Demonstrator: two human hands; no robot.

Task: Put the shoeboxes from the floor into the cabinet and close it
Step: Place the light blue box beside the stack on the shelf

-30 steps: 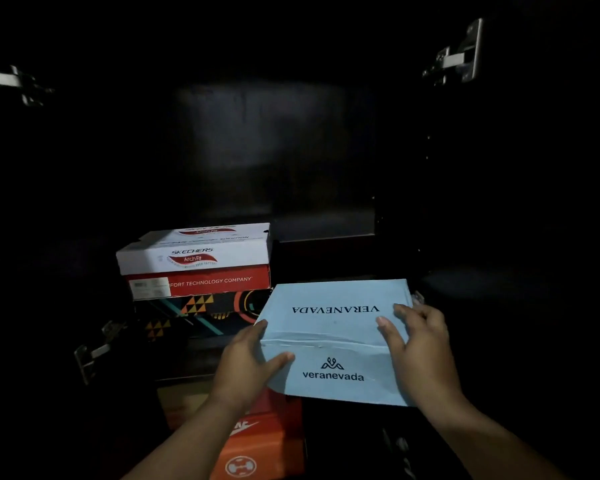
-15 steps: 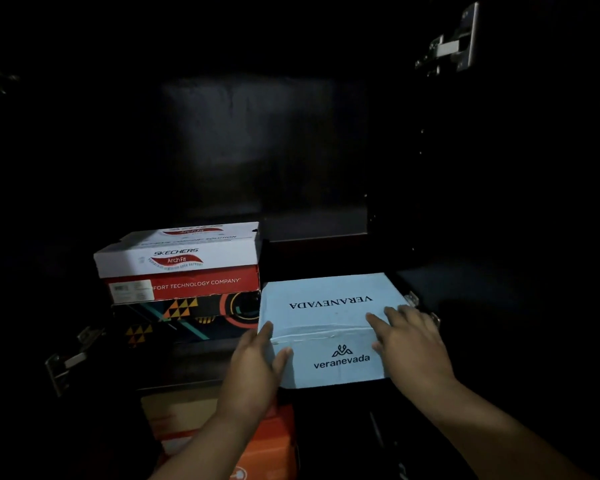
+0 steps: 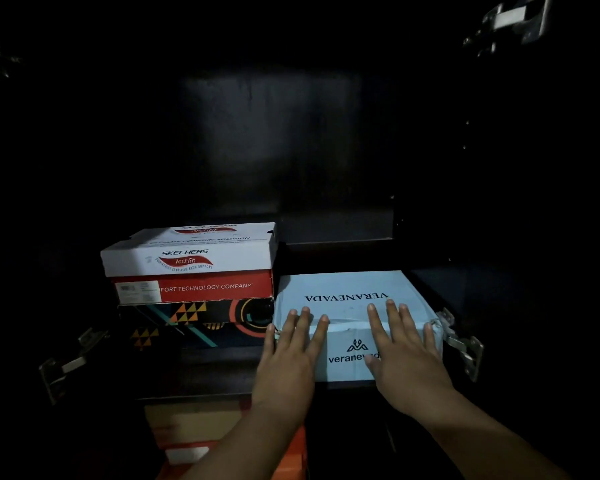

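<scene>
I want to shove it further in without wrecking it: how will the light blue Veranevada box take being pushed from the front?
The light blue box probably slides flat rather than tipping, being low and wide. Its front top edge looks creased, so the cardboard may buckle under hard pressure. The left hand and right hand lie flat and apart, which should keep it square beside the Skechers box.

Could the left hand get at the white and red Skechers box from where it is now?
Probably yes: the left hand lies flat on the blue box, right beside the Skechers box, with nothing visible between.
</scene>
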